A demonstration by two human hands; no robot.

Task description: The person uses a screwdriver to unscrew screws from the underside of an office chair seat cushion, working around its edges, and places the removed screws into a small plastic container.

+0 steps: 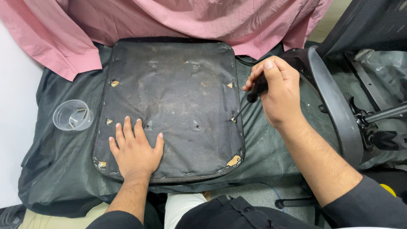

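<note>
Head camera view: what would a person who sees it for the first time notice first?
The eye falls first on the dark seat panel lying bottom side up in the middle, on a dark cover. The left hand presses flat on its near left part, while the right hand grips a black-handled screwdriver whose tip meets the panel's right edge. A clear plastic cup with a few screws stands at the left.

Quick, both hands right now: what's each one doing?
Left hand: open, flat on the seat panel, holding nothing.
Right hand: closed around a screwdriver, tip at the panel's right edge.
</note>
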